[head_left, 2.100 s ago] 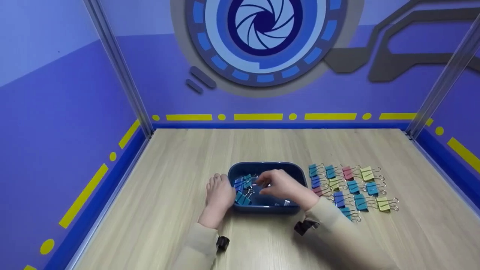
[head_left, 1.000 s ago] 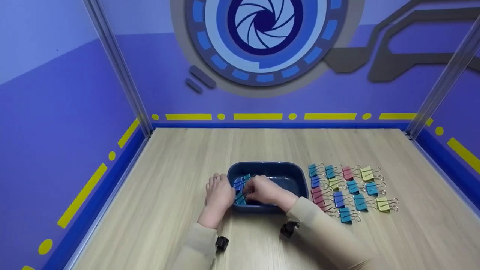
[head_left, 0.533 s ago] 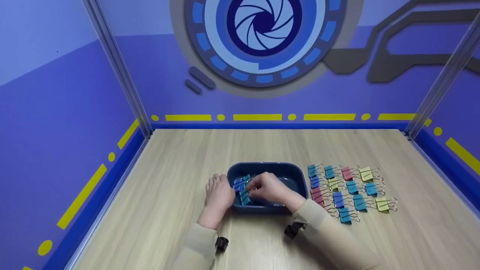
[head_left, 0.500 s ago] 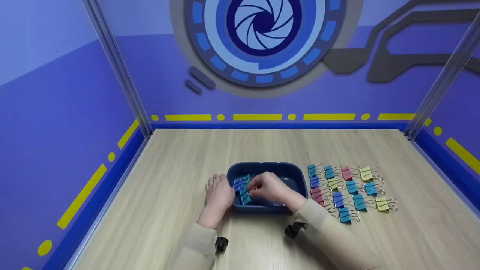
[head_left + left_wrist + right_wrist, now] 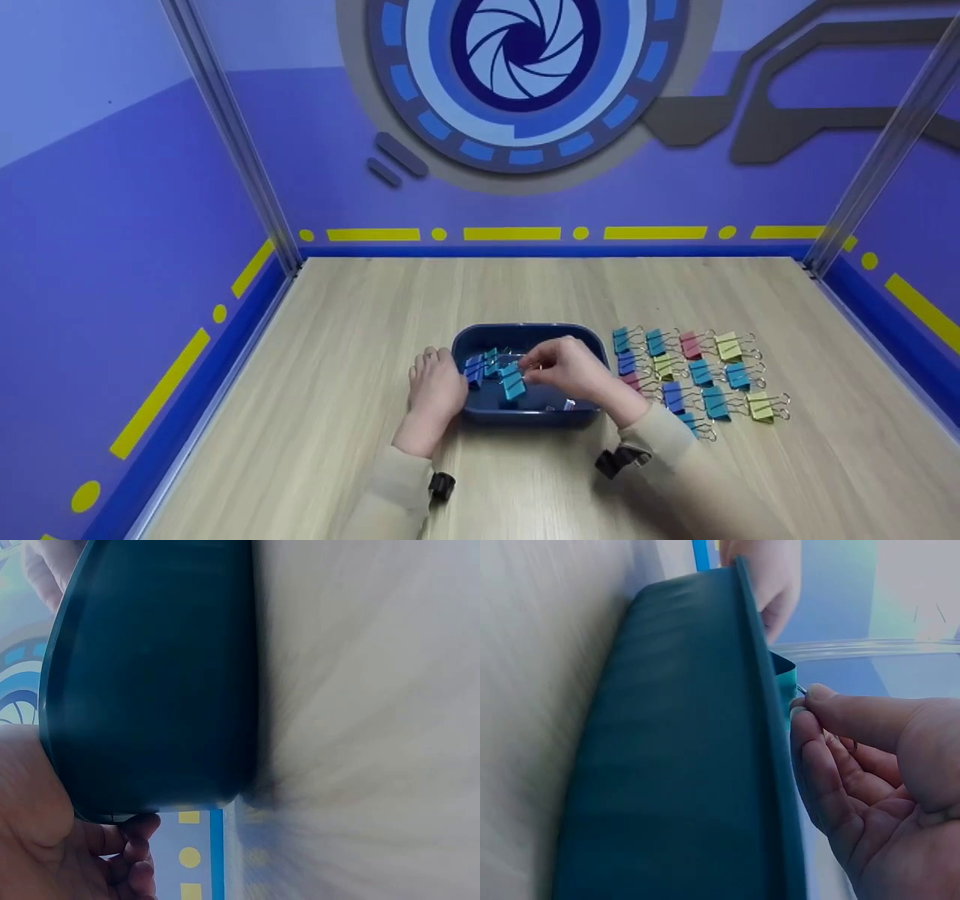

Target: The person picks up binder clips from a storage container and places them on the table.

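My right hand (image 5: pixel 566 367) pinches a teal binder clip (image 5: pixel 513 381) by its wire handle, thumb against fingertips, over the dark blue plastic bin (image 5: pixel 532 418). In the right wrist view the teal clip (image 5: pixel 786 686) shows partly behind the bin's rim. My left hand (image 5: pixel 438 382) grips the bin's left side; the left wrist view shows curled fingers (image 5: pixel 139 844) at its corner. A blue binder clip (image 5: pixel 475 370) and another teal clip (image 5: pixel 491 362) are inside the bin on the left.
Several binder clips in teal, blue, red and yellow stand in rough rows right of the bin, among them a yellow clip (image 5: pixel 760 406). My right forearm partly covers the nearest ones. Blue panels (image 5: pixel 525 202) enclose the wooden table (image 5: pixel 360 315).
My right hand reached to the clips at the bin's left, took hold of a teal binder clip, and has drawn it up and rightward. The left hand stays at the bin.
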The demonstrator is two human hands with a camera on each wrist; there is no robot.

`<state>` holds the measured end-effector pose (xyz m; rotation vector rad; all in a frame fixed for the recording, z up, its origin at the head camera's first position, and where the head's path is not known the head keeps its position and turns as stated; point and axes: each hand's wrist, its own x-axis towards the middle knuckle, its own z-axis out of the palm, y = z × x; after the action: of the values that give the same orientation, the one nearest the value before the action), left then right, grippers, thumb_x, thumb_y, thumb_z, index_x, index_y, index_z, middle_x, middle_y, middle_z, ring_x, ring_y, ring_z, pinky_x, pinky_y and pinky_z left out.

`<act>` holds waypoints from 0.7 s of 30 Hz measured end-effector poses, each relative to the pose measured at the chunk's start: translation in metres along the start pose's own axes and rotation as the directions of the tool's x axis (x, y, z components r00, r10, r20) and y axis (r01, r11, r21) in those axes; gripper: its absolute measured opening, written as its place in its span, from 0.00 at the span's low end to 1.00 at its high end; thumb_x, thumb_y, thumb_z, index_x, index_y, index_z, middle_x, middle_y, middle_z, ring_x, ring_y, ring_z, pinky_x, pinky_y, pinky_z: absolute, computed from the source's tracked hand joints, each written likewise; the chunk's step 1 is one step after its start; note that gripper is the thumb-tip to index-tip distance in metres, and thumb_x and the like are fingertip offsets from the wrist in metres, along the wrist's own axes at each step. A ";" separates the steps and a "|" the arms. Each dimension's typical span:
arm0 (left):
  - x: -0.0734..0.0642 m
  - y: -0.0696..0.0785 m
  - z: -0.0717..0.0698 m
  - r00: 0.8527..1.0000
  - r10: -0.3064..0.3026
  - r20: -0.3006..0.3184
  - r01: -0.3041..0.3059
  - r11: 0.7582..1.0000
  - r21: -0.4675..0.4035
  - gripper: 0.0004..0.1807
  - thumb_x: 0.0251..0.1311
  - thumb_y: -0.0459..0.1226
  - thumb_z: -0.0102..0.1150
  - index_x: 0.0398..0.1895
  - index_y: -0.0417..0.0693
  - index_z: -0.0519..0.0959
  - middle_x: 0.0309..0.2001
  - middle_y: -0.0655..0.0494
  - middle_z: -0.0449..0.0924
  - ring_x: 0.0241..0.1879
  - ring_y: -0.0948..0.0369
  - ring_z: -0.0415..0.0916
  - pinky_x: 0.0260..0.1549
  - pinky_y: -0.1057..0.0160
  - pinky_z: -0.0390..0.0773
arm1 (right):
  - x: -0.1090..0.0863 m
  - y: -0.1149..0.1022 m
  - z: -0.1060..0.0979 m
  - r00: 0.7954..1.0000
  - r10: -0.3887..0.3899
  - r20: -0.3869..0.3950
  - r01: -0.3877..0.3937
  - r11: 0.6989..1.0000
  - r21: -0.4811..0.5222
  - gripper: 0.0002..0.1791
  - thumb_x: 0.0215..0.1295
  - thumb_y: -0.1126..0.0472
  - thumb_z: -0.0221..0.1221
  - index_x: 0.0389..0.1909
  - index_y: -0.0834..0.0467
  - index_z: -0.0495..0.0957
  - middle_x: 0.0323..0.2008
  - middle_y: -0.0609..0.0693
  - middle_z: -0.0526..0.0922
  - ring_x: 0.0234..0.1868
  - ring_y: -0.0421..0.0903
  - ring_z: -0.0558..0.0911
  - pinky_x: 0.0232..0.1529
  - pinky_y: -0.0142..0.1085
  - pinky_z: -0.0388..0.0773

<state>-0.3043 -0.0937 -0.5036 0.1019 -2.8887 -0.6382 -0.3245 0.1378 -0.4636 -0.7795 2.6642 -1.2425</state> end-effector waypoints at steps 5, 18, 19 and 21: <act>0.000 0.001 0.000 1.000 0.000 -0.006 0.000 1.000 0.001 0.16 0.63 0.36 0.62 0.48 0.33 0.76 0.48 0.38 0.74 0.52 0.42 0.71 0.52 0.45 0.69 | -0.014 0.005 -0.015 1.000 -0.015 -0.015 0.015 1.000 0.026 0.08 0.62 0.64 0.69 0.42 0.60 0.88 0.35 0.53 0.89 0.31 0.37 0.79 0.32 0.28 0.76; 0.000 0.004 -0.002 1.000 -0.010 0.021 0.009 1.000 0.019 0.18 0.64 0.35 0.59 0.52 0.32 0.75 0.51 0.38 0.74 0.53 0.43 0.69 0.55 0.46 0.68 | -0.078 0.020 -0.069 0.994 0.084 -0.070 -0.084 0.997 0.003 0.12 0.63 0.61 0.68 0.46 0.59 0.87 0.36 0.52 0.88 0.32 0.35 0.80 0.32 0.29 0.80; 0.000 0.003 -0.002 1.000 -0.012 0.024 0.012 1.000 0.022 0.18 0.64 0.35 0.59 0.52 0.32 0.75 0.51 0.38 0.74 0.53 0.43 0.69 0.55 0.46 0.68 | -0.084 0.022 -0.073 0.992 0.097 -0.082 -0.097 0.995 -0.002 0.12 0.63 0.60 0.69 0.46 0.59 0.87 0.37 0.52 0.88 0.32 0.35 0.80 0.32 0.29 0.80; 0.000 0.003 -0.003 0.999 -0.015 0.028 0.014 0.999 0.029 0.18 0.64 0.35 0.58 0.52 0.32 0.75 0.51 0.38 0.74 0.53 0.43 0.69 0.55 0.46 0.68 | -0.094 0.025 -0.082 0.987 0.119 -0.108 -0.121 0.993 -0.012 0.12 0.63 0.59 0.69 0.46 0.58 0.87 0.38 0.51 0.88 0.33 0.35 0.81 0.33 0.30 0.80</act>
<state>-0.3034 -0.0922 -0.5001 0.1189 -2.9274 -0.6062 -0.2775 0.2539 -0.4394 -0.5603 2.7640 -1.2665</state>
